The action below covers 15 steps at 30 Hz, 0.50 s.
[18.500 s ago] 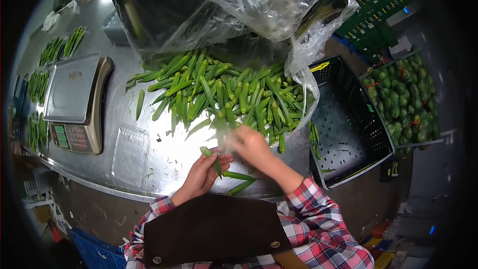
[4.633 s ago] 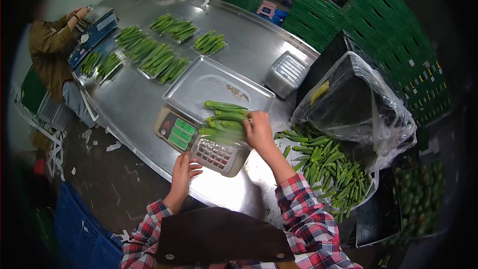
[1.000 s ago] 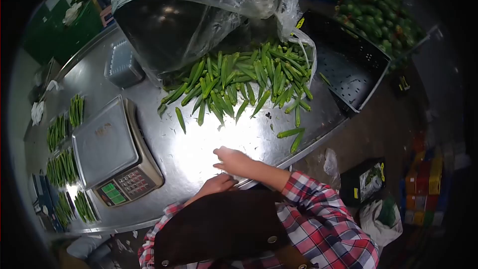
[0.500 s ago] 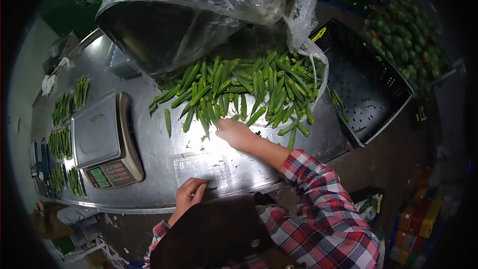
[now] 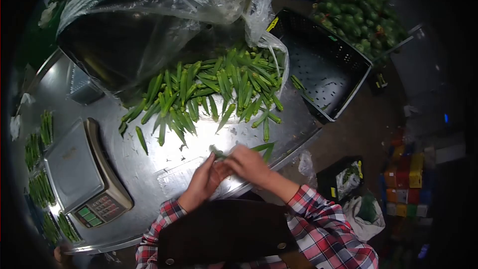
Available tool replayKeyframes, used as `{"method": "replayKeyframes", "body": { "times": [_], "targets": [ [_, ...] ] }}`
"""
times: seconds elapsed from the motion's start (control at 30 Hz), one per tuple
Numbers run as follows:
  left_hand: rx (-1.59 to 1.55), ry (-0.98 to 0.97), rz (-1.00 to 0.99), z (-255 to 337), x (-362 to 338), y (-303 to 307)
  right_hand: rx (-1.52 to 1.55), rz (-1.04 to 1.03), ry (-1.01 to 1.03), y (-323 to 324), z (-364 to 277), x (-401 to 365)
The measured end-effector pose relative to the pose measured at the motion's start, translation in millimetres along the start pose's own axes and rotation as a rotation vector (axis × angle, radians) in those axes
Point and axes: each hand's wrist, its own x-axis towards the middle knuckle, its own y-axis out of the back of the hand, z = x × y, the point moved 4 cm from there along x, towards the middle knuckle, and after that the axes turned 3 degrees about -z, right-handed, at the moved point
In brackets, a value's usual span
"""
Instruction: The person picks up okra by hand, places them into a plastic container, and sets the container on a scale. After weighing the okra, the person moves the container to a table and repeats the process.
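Note:
My right hand is closed around okra pods, whose green ends stick out beyond its right side. Close against it, my left hand pinches the blurred tip of an okra pod between thumb and fingers. A clear plastic tray lies on the steel table, partly behind my left hand. Farther back spreads a heap of okra, spilling from a black crate tipped on its side and draped in clear plastic film.
To the left stand a weighing scale and filled okra packs. Stacked clear trays sit behind the scale. Right of the heap is a black crate with a few pods; beyond it is a crate of green produce.
My right hand has drawn back from the heap with okra and meets my left hand, which has lifted from the table edge near the tray. The whole view has shifted and turned.

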Motion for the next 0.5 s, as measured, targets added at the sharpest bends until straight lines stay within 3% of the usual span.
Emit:
{"method": "replayKeyframes", "body": {
  "times": [0.13,0.2,0.27,0.37,0.43,0.5],
  "targets": [
    [-0.015,-0.125,0.159,4,5,-5,0.132,-0.037,-0.205,14,5,-3],
    [0.049,-0.141,0.223,4,-1,-3,0.221,0.136,-0.543,21,54,7],
    [0.110,-0.173,0.212,2,-1,14,0.042,0.287,-0.493,30,99,33],
    [0.064,-0.194,0.094,2,-1,10,-0.107,0.184,-0.512,27,135,71],
    [0.067,-0.241,0.136,-2,5,-1,-0.289,0.061,-0.437,15,152,85],
    [0.078,-0.269,0.167,-6,15,-18,-0.197,0.029,-0.456,19,160,86]
  ]
}}
